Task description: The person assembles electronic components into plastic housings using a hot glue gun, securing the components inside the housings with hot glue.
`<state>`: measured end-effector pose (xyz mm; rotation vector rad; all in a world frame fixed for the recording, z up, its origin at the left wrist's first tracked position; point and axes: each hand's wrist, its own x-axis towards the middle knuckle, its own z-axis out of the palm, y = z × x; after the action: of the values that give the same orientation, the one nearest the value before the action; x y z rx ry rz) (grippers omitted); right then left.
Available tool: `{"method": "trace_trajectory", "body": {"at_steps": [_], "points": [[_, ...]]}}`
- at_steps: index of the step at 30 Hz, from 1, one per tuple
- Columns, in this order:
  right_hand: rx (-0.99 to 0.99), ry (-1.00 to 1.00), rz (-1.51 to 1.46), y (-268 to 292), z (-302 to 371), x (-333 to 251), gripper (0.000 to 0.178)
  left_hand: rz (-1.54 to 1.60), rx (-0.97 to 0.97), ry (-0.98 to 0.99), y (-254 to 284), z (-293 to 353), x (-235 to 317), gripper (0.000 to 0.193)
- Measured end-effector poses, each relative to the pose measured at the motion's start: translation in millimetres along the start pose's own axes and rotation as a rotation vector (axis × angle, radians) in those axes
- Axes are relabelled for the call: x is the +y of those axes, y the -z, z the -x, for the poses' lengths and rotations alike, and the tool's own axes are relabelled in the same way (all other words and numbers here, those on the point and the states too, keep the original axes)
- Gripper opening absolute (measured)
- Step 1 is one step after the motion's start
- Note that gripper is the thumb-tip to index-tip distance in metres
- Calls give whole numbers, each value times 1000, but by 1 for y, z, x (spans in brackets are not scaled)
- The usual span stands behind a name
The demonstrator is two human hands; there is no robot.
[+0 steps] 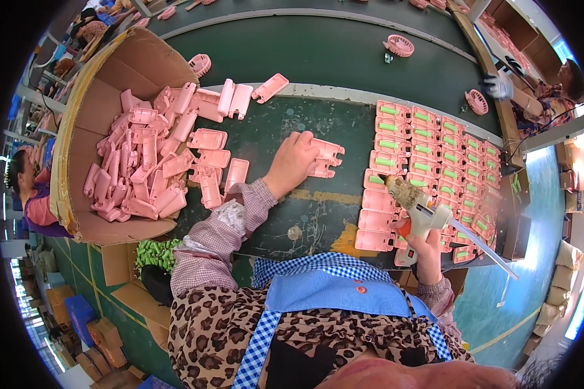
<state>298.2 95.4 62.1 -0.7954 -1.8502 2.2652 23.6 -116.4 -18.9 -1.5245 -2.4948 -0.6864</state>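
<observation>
My left hand (293,162) is on the middle of the green work table, its fingers closed on the edge of a pink plastic shell (328,150). A second pink shell seems to lie against it, partly hidden by the fingers. In my right hand (426,251) is a white hot glue gun (428,217) with a stained nozzle and an orange trigger. A translucent glue stick (480,246) sticks out of its back. The nozzle is over the left column of laid-out pink shells (376,220). Many of these hold a light green cylinder (386,144); several at the near left hold none.
A large cardboard box (78,142) of loose pink shells lies tipped open at the left, with several spilled onto the table. Beyond runs a green conveyor belt (292,45) carrying round pink grilles (399,45). A gloved co-worker's hand (498,86) is at far right. Green cylinders (156,255) fill a box below.
</observation>
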Motion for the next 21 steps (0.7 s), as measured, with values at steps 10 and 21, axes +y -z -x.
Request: {"method": "trace_trajectory", "body": {"at_steps": [10,21], "points": [[46,-57,-5,4,2,-2,41,-80,78,120,-5,6,20,53],[44,-14,-37,3,6,-2,42,-401,248,389,15,-67,-85,25]]}}
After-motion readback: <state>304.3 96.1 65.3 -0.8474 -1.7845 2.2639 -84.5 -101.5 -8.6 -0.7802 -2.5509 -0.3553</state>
